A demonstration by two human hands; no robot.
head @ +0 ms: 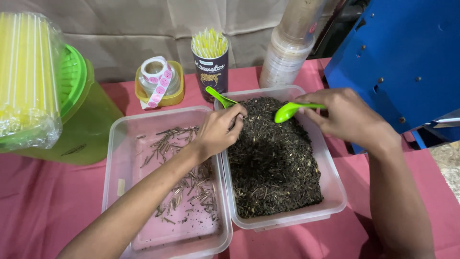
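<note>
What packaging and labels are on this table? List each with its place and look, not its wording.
Straw cup: back centre, dark cylinder with a printed label, yellow straws inside.
Sticker roll: back, left of the cup, white tape with pink round stickers, on a yellow dish.
Wrapped straws: far left, clear plastic bundle of yellow straws.
Cup stack: back right, clear plastic cups.

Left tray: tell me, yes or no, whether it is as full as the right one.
No: the left tray holds only scattered twigs, while the right tray is heaped with dark leaf matter.
</note>
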